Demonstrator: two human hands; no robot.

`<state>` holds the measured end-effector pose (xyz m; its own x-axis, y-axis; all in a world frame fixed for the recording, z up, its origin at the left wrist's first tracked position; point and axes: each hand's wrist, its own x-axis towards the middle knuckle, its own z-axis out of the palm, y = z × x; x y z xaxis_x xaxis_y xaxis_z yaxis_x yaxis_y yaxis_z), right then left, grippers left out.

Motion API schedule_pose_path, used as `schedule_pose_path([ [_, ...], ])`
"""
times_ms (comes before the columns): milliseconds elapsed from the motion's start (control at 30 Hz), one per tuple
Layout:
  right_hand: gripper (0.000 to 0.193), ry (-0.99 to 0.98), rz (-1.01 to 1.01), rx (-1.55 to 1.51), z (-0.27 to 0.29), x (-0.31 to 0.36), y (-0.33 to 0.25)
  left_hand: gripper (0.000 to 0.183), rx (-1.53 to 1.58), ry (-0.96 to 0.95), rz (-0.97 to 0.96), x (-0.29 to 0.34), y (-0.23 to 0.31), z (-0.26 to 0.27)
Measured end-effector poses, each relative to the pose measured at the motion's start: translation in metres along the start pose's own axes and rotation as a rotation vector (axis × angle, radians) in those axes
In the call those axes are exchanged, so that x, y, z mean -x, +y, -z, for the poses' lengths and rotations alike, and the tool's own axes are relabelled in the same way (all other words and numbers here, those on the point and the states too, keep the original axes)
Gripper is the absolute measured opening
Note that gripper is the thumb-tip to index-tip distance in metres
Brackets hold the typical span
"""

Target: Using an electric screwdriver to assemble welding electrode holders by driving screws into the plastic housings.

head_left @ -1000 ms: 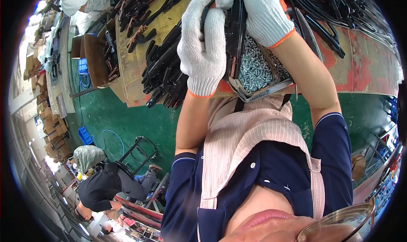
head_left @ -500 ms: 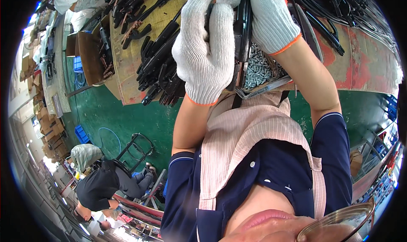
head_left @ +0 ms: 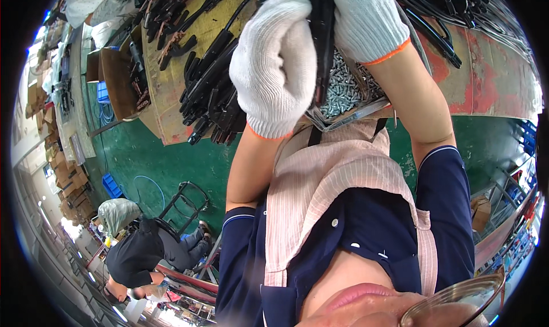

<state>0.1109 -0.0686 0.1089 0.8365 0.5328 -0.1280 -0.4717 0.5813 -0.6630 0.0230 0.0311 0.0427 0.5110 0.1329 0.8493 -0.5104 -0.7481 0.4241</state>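
Both my hands wear white knitted gloves with orange cuffs, at the top middle over the workbench. My left hand (head_left: 273,66) is closed, its fingers curled against a long black handle-like part (head_left: 323,44) standing between the hands. On the part's other side is my right hand (head_left: 366,24); its fingers run past the upper edge and are hidden. Below the hands, a tray (head_left: 361,111) holds many small silvery screws (head_left: 346,92). Beside my left hand lies a pile of black handle-like parts (head_left: 209,92).
The worn yellow and red workbench (head_left: 486,75) carries black cables (head_left: 437,41) at right and copper-coloured pieces (head_left: 171,46) at far left. A cardboard box (head_left: 118,81) stands at its left side. Behind at lower left, a person in dark clothes (head_left: 137,255) bends over on the green floor (head_left: 134,149).
My left hand has turned and curled further, rounding its glove. Both hands have shifted slightly up in the picture, and more screws show below them.
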Motion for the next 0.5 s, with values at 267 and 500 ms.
schedule_pose_path([
  [267, 0.077, -0.14, 0.194, 0.432, 0.04, -0.016, 0.016, 0.06, 0.504, -0.197, 0.985, 0.017, 0.022, -0.028],
  [500, 0.059, 0.061, 0.776, 1.941, 0.097, 0.053, -0.021, 0.056, 1.226, 0.321, 1.392, 0.04, -0.002, -0.021],
])
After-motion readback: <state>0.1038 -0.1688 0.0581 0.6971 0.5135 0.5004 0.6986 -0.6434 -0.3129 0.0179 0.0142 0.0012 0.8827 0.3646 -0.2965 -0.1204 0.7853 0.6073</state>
